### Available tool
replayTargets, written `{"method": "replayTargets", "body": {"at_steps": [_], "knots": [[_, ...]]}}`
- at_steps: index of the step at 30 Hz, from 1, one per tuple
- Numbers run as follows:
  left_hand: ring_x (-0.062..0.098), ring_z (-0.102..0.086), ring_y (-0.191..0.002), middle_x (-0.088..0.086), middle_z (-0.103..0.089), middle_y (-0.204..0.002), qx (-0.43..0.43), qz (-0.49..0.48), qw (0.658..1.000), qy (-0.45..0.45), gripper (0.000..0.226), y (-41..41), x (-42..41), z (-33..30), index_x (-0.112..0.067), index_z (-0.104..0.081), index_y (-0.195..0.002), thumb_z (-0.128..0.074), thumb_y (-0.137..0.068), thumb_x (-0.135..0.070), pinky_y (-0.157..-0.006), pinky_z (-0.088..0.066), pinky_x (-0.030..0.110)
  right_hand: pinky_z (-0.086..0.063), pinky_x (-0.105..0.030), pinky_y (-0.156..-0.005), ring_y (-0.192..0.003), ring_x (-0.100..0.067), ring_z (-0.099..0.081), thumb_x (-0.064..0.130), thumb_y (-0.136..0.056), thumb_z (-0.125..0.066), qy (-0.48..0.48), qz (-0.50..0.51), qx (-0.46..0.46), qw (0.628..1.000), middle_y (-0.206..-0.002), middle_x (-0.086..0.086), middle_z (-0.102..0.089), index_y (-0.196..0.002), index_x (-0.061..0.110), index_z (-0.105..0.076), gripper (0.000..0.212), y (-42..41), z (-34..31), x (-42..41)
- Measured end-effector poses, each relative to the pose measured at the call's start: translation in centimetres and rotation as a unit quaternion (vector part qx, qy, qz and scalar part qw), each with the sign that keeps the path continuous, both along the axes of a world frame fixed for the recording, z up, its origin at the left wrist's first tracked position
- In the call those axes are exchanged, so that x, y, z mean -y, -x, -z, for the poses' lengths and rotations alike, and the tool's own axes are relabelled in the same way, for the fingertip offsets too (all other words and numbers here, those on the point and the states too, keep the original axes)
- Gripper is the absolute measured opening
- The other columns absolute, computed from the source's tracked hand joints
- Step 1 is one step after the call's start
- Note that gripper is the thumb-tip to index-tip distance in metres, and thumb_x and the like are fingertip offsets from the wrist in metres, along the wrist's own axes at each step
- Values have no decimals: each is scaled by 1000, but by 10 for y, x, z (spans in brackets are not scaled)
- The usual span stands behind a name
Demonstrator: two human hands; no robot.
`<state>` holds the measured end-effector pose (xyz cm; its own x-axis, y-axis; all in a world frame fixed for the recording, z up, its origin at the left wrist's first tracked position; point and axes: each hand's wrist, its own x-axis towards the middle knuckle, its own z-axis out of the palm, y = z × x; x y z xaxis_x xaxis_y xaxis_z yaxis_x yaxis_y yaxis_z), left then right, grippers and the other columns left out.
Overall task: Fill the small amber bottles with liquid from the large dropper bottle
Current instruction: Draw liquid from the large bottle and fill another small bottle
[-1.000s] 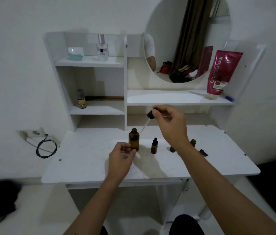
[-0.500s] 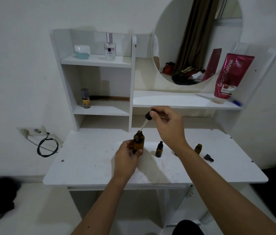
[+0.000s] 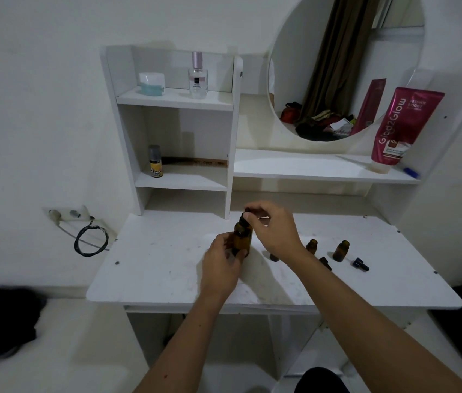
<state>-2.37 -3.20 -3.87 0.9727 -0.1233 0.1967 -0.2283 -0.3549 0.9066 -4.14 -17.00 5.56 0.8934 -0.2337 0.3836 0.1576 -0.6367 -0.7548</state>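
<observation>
White table (image 3: 150,268) | left hand (image 3: 221,265) grips large dropper bottle (image 3: 242,236) | right hand (image 3: 275,231) — hides cap

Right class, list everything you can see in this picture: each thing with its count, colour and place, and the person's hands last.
Large dropper bottle: one, amber, desk centre, held.
Small bottles: at least two, amber, desk right.
Loose cap: one, dark, beside them.
Tube: one, pink, right shelf.
Perfume bottle: one, clear, top shelf.
Jar: one, white and teal, top shelf.
Small can: one, yellow label, lower shelf.
Mirror: one, round, wall.
Cable: one, black, left wall.
Hands: left hand on bottle body, right hand on dropper top.
</observation>
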Motion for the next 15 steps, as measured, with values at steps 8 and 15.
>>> {"method": "replayTargets", "body": {"at_steps": [8,15], "knots": [[15,-63,-115,-6,-64,-130,-4,-4,1000,-6,47,1,-1,2,-23,-55,-134,-74,-92,-26,-101,-54,34,-51,-4,-82,-94,4,-68,17,-97,-73,-4,1,26,1000,-103,8,-74,-120,15,-73,23,7,-1,3],[10,-58,-113,-8,-56,-135,2,-33,999,-13,52,16,1,-3,-23,-48,-138,-73,-93,-28,-96,-50,24,-49,-3,-83,-95,7,-68,21,-97,-74,-21,27,69,997,-109,7,-76,-121,14,-74,25,33,-3,13]]}}
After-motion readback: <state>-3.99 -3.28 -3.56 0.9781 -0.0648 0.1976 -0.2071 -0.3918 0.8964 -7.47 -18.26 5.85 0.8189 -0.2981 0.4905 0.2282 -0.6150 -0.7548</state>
